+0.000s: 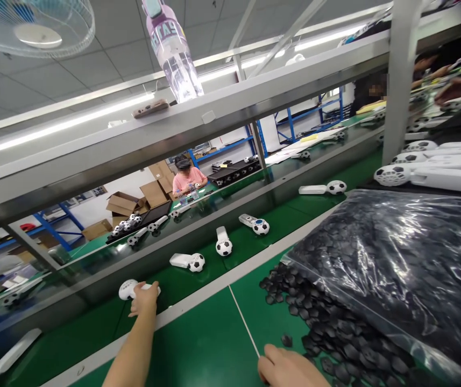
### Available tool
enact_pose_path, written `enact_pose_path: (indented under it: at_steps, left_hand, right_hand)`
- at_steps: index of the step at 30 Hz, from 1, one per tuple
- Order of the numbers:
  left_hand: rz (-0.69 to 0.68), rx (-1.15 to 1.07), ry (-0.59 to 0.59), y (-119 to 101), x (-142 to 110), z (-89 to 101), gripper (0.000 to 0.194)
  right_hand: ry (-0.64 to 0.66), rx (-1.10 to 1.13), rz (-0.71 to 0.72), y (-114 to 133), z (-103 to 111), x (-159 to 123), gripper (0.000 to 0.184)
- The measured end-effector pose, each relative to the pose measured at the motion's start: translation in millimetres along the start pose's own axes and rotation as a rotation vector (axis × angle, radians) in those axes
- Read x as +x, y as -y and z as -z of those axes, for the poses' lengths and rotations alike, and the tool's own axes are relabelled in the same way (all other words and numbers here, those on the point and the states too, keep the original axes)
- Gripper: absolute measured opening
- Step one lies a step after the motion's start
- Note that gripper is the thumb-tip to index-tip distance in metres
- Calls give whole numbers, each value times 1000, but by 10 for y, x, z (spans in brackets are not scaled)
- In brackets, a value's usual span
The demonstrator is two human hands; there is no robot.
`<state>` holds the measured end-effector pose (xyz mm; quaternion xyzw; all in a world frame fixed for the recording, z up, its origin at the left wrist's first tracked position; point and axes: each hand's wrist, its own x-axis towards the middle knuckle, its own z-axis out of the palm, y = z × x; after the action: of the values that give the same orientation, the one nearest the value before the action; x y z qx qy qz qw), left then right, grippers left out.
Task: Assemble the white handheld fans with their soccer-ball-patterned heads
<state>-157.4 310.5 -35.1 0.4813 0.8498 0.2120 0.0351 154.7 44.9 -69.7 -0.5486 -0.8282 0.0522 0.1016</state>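
- Left hand [143, 299]: closed around a white toy [127, 289], fingers wrapped over its body, grip firm; the toy rests on the green belt [97, 328].
- Right hand [289, 368]: at the bottom edge of the view, fingers [270, 355] loosely curled. Cannot tell whether it holds anything.
- Just ahead of the right hand: a single black piece [286, 340], lying apart from the heap.
- Just right of that hand: a heap of loose black pieces [335, 336], spilling from the mouth of a clear plastic bag [379, 258] packed with more of the same.
- Between the hands: a white rail [198, 306] along the belt's near edge, with a green bench top [198, 344] on the near side.
- Ahead of the left hand, on the belt: four more white toys with soccer-ball ends, in a loose row [197, 262], [224, 242], [254, 224], [327, 187]. One has a blue patch on its body.
- Far right of the right hand: white toy parts in a stack [435, 166].
- Well ahead of the left hand, beyond a metal shelf [141, 145]: a person in a pink shirt [185, 180] works at a second belt, with cardboard boxes [153, 193] behind.
- Upper right, well beyond the right hand: another person's hands [456, 88] over more toys.
- On the shelf, above the left hand: a plastic bottle [171, 51].
- Overhead: a wall fan [32, 27].
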Motion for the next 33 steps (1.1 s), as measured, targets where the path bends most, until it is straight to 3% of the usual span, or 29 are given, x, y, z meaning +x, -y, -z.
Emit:
enact_pose_path:
  at_steps: [2, 4, 10, 16, 19, 22, 25, 29, 33]
  left_hand:
    - [124, -57, 5, -52, -111, 4, 52]
    - [153, -133, 32, -82, -231, 60, 50]
    - [-59, -427, 186, -30, -739, 451, 45]
    - [-265, -606, 455, 322, -1720, 1046, 55]
    - [-362, -666, 685, 514, -2307, 1287, 65]
    - [-425, -667, 870, 674, -2767, 1379, 75]
    - [-462, -639, 980, 803, -3008, 1339, 84]
    - [-579, -559, 952, 875, -3052, 1255, 86]
    - [-587, -492, 791, 744, -2986, 1216, 84]
  right_hand:
    - [23, -14, -34, 21, 76, 10, 29]
    - [5, 35, -57, 43, 147, -4, 29]
    - [-91, 282, -76, 65, 217, -104, 28]
    - [-74, 418, -113, 47, 311, -85, 26]
    - [-131, 493, -62, 38, 355, -71, 19]
    - [-147, 539, -32, 22, 389, -73, 12]
    - [-162, 598, -27, -11, 419, -68, 5]
    - [-150, 764, 14, -43, 439, -55, 10]
    - [-120, 909, 158, 5, 457, -79, 16]
